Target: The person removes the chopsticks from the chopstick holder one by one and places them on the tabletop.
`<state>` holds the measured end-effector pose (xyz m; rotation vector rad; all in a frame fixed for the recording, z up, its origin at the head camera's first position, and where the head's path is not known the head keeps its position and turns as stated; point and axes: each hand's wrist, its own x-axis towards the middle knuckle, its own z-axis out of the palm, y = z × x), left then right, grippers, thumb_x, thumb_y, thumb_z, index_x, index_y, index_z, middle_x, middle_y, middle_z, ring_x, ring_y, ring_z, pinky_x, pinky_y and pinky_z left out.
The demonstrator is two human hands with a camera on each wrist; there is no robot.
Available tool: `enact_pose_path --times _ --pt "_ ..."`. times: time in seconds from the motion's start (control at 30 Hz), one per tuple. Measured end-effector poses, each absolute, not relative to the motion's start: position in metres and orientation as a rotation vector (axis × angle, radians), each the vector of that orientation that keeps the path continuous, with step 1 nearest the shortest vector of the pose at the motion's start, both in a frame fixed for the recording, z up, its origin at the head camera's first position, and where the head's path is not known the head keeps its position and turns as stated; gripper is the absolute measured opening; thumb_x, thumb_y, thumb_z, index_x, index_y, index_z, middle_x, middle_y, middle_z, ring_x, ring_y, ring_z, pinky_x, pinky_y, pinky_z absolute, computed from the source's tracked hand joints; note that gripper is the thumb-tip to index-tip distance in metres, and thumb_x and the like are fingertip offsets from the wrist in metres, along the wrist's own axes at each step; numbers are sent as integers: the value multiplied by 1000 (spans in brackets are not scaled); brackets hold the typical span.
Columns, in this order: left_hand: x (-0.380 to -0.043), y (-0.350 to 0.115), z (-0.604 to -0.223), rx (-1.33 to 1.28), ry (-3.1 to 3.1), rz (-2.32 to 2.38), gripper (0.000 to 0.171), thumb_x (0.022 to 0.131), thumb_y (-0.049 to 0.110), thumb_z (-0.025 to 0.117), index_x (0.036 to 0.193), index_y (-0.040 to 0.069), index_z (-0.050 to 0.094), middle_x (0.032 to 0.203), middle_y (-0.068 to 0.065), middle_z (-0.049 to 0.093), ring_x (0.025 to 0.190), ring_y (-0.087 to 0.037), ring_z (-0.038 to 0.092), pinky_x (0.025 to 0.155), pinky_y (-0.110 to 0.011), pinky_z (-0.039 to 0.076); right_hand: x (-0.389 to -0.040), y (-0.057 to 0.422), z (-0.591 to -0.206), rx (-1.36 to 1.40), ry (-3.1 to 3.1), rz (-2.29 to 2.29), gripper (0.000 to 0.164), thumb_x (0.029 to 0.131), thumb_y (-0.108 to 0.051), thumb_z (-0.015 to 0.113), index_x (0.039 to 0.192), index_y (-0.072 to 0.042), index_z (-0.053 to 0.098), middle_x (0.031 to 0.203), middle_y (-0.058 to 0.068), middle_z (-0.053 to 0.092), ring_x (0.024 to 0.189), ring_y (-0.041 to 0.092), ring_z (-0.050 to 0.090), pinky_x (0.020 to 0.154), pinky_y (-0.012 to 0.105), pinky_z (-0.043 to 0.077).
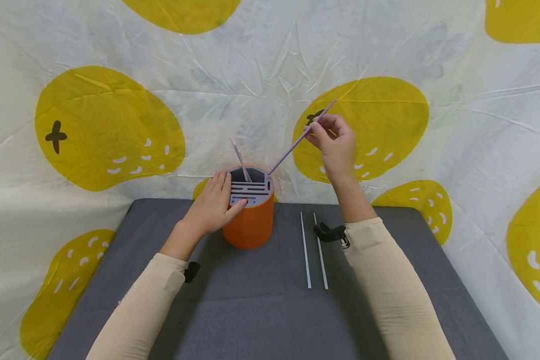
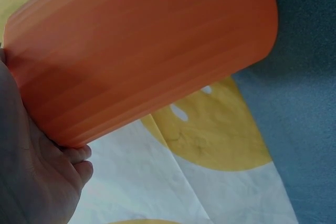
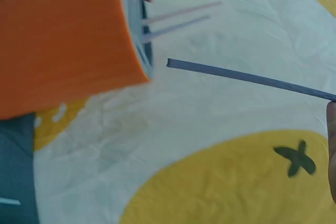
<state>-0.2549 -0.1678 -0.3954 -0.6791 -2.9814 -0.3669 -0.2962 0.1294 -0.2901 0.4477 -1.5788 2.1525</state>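
Observation:
An orange cylindrical holder (image 1: 248, 227) with a grey slotted top (image 1: 262, 187) stands upright near the table's back edge. My left hand (image 1: 210, 202) holds its upper left side, fingers along the rim and thumb across the front of the top. Between thumb and fingertips, my right hand (image 1: 335, 142) pinches a thin purple stick (image 1: 290, 149) near its upper part. The stick slants down to the left; in the right wrist view its lower end (image 3: 170, 63) is a little apart from the rim. Two similar purple sticks (image 3: 181, 11) poke out of the holder's back opening.
Two thin pale sticks (image 1: 306, 255) lie side by side on the dark grey tabletop (image 1: 261, 310), right of the holder and partly beside my right forearm. Behind the table hangs a white cloth (image 1: 234, 65) printed with yellow fruit shapes.

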Motion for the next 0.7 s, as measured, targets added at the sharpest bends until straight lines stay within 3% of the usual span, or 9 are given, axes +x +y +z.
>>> enact_pose_path --times 0.33,0.7 --pt "-256 -167 -396 -699 -2963 -381 93 106 64 32 163 -7 11 172 -26 7 161 -40 6 131 -52 9 -279 176 -284 380 -1603 2090 13 94 -5 73 103 2 66 98 14 63 94 29 74 84 32 62" --pt "-255 -171 -397 -701 -2967 -390 94 106 65 30 163 -7 9 172 -25 4 161 -39 3 131 -53 9 -268 231 -321 275 -1840 1917 9 95 -1 71 102 2 67 97 9 66 84 17 76 76 24 62"
